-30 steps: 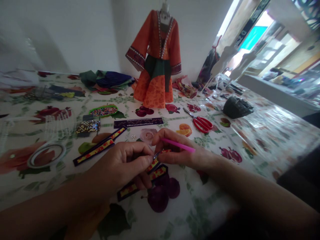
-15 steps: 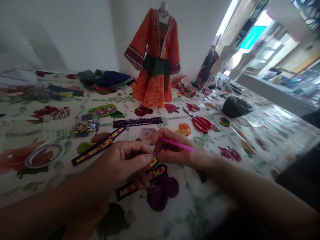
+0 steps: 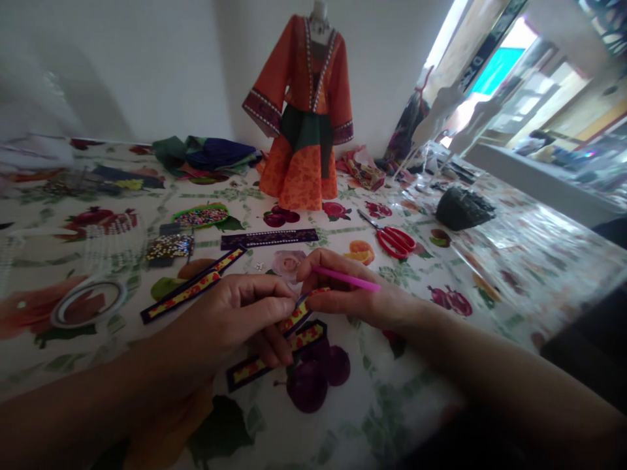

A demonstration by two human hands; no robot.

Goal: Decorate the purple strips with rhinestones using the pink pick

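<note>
My left hand [image 3: 252,313] pinches the near end of a yellow-and-red fabric strip with dark purple edges [image 3: 297,318]. The strip's other end runs under the fingers of my right hand [image 3: 353,287], which are closed on it. A slim pink stick [image 3: 345,279], its kind not clear, lies across that same hand, tucked by the index finger. Beneath the hands lies another patterned strip [image 3: 245,373] on the table. To the left of my left hand, a similar long strip [image 3: 181,297] rests at a slant. My fingertips hide part of the held strip.
A small dress form in an orange and green outfit [image 3: 313,98] stands behind. Red-handled scissors [image 3: 396,242] lie at right. Around are a purple strip with white beads [image 3: 269,239], a green-rimmed dish of beads [image 3: 202,215], a tape roll [image 3: 88,303] and a dark bundle [image 3: 464,209].
My left fingertips have shifted slightly left and up, and more of the held strip shows between the hands. The pink stick has tipped slightly. Other things on the table stay put.
</note>
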